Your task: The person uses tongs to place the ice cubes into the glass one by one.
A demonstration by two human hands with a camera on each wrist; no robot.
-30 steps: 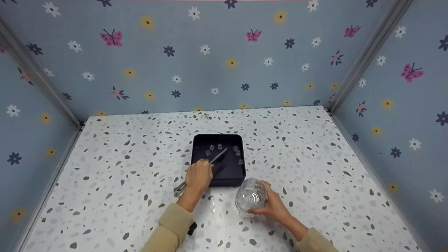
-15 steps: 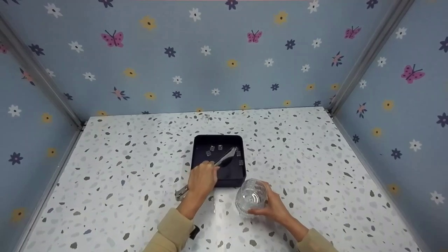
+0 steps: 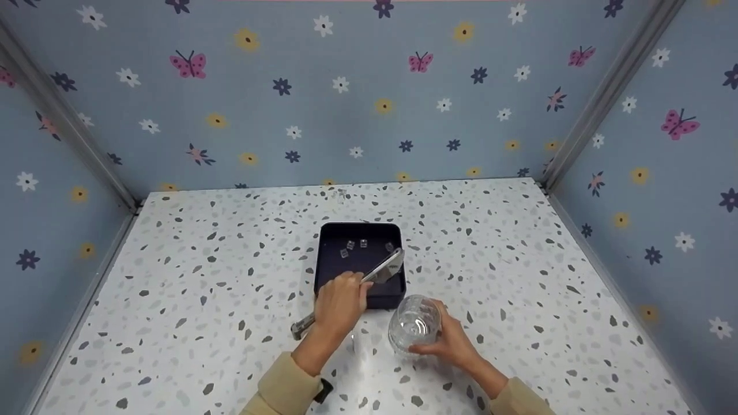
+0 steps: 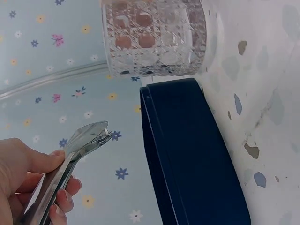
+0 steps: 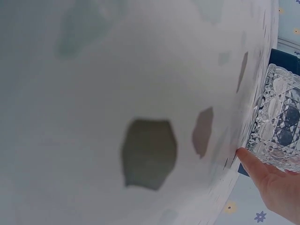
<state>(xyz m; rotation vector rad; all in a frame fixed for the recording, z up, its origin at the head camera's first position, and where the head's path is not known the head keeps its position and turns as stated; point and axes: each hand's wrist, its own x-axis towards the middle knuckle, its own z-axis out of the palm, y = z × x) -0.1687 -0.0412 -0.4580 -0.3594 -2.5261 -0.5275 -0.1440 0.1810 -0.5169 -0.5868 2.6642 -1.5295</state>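
My left hand grips metal tongs, their tips above the right side of a dark square tray. In the left wrist view the tong tips nearly meet. Something clear glints between them, perhaps a cube. Several small clear cubes lie in the tray, mostly towards its back; the tongs may cover others. Right of the left hand, my right hand holds a clear cut-glass tumbler, its thumb and fingers on opposite sides. The tumbler stands close to the tray's front right corner.
Everything rests on a white speckled tabletop. Blue walls with flowers and butterflies enclose it at the back and both sides. A black band shows at the left sleeve.
The left hand and tongs have shifted right and slightly nearer. The tong tips have gone from the tray's middle to above its right side. The right hand and tumbler stay put.
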